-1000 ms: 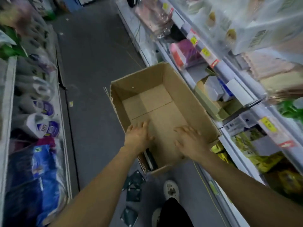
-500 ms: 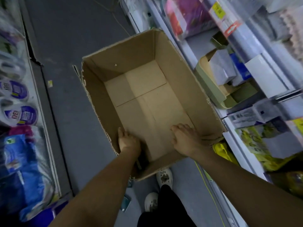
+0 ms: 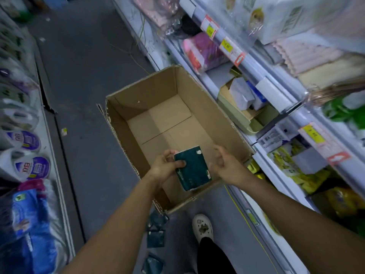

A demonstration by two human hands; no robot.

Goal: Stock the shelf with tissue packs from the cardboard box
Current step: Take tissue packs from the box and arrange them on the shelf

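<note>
The left hand (image 3: 165,169) grips a dark green tissue pack (image 3: 192,168) over the near end of the open cardboard box (image 3: 199,99), fingers (image 3: 178,164) curled round its left edge. The right hand (image 3: 227,165) hovers just right of the pack, fingers loosely apart and holding nothing. The box stands on the aisle floor (image 3: 85,80) against the shelf (image 3: 262,76). What look like more green packs (image 3: 156,237) lie on the floor by a white shoe (image 3: 203,227).
</note>
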